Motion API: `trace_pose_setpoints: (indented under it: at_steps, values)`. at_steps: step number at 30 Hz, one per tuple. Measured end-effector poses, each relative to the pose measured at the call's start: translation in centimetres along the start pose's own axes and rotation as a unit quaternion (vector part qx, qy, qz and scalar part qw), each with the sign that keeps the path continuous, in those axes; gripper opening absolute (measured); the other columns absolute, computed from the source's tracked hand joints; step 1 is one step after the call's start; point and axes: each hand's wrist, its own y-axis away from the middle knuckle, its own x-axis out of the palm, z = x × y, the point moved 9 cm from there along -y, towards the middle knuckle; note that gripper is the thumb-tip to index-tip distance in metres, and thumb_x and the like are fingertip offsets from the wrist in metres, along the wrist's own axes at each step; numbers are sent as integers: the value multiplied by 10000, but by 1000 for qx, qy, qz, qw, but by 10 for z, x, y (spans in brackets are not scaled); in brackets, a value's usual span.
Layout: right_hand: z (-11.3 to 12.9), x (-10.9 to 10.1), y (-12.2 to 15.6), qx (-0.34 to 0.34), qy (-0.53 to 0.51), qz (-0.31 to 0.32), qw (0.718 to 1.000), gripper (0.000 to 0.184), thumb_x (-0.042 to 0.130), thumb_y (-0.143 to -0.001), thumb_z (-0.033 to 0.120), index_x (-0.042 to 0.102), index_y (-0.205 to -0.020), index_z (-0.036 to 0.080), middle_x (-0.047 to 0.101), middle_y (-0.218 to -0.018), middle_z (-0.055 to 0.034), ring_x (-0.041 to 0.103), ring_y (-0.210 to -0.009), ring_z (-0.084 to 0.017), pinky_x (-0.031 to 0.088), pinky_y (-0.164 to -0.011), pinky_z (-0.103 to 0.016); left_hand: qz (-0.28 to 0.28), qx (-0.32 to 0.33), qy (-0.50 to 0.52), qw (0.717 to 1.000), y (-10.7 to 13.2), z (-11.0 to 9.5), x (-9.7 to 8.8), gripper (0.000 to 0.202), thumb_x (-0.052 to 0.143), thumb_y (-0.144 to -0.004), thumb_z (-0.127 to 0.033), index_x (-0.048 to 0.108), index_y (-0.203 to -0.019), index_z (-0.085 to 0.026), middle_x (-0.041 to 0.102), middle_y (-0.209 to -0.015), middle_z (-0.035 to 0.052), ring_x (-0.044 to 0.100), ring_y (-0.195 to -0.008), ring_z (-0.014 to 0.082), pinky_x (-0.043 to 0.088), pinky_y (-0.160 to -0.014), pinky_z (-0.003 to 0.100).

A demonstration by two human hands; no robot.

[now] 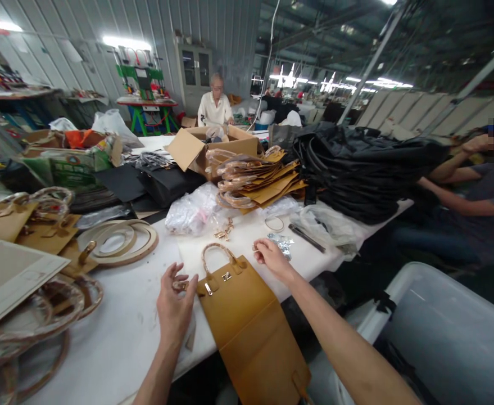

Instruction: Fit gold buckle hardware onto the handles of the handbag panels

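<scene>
A flat mustard-brown handbag panel (247, 304) lies over the table's front edge, its lower end hanging down. At its far end a film-wrapped loop handle (207, 253) stands out, with shiny metal fittings (227, 276) below it. My left hand (174, 306) is beside the panel's left corner, fingers curled around a small gold-brown thing I cannot make out. Just right of the handle, my right hand (272, 259) is closed in a pinch; the tiny thing at its fingertips is too small to name. Gold-coloured metal pieces (223, 232) lie beyond the handle.
Brown bag pieces with wrapped handles (259, 177) are stacked before an open cardboard box (230, 138). Black bags (356, 163) pile up at right. Tape rolls (122, 242) lie left; a plastic bin (449, 320) stands right. Co-workers sit opposite and at right.
</scene>
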Motion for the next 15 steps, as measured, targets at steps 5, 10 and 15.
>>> trace_pose_setpoints:
  at_steps: [5, 10, 15]
  values:
    - [-17, 20, 58, 19, -224, 50, 973, 342, 692, -835, 473, 642, -980, 168, 719, -842, -47, 631, -634, -134, 506, -576, -251, -56, 118, -134, 982, 7, -23, -10, 504, 664, -925, -418, 544, -1378, -232, 520, -1520, 161, 553, -1354, 340, 480, -1139, 571]
    - [-32, 20, 68, 13, -260, 15, 965, 473, 741, -841, 571, 686, -1086, 171, 742, -967, -61, 720, -804, -171, 619, -801, -326, 103, 265, -238, 929, 15, -47, 22, 314, 482, -951, -112, 681, -1150, -251, 637, -1418, 92, 484, -1434, 299, 444, -1190, 505]
    - [-36, 21, 65, 9, -291, 20, 957, 468, 758, -841, 579, 708, -1085, 183, 732, -1004, -57, 738, -867, -189, 632, -901, -363, 290, 246, -259, 888, 4, -62, 73, 440, 375, -985, -121, 576, -1358, -241, 690, -1344, 98, 686, -1165, 239, 575, -975, 385]
